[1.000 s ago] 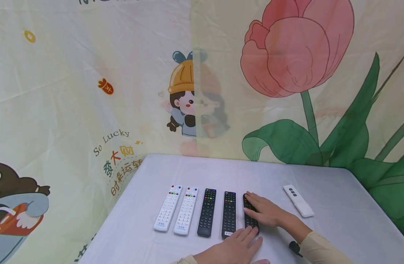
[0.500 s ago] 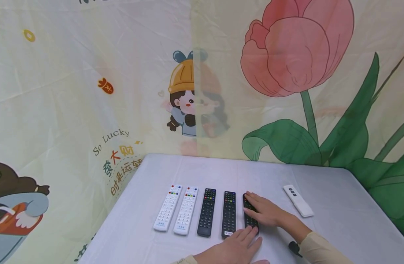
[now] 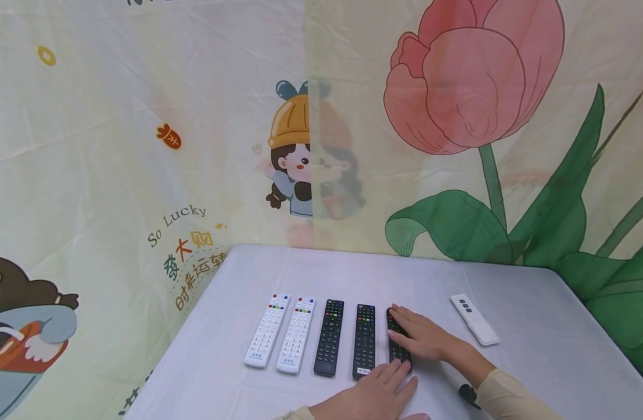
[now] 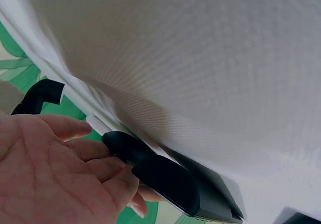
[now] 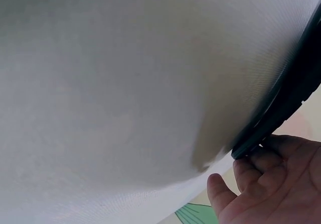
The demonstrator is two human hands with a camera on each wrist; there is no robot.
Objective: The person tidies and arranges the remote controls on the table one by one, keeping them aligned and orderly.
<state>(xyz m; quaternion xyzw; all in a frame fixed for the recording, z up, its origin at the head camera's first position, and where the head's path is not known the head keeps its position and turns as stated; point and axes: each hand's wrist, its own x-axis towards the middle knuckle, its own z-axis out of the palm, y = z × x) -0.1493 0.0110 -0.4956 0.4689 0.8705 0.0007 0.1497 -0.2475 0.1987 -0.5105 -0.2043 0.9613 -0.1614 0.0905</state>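
Note:
My right hand [image 3: 418, 335] rests over a black remote control [image 3: 400, 352], the rightmost of a row. Its fingers lie fairly straight at the remote's far end, and the thumb lies across the buttons. At the near end of the same remote are the fingertips of my left hand [image 3: 376, 394], flat and low over the table. That hand also overlaps the bottom of the neighbouring black remote [image 3: 364, 338] with a white label. In the right wrist view, the fingers [image 5: 266, 163] touch the remote's dark edge [image 5: 281, 103].
Left of these lie another black remote [image 3: 329, 338] and two white remotes [image 3: 296, 335], [image 3: 267, 332], all side by side. A small white remote [image 3: 474, 319] lies slanted at the right. A dark object [image 3: 469, 395] sits by my right sleeve. Printed curtains [image 3: 352, 233] back the white table [image 3: 237, 268].

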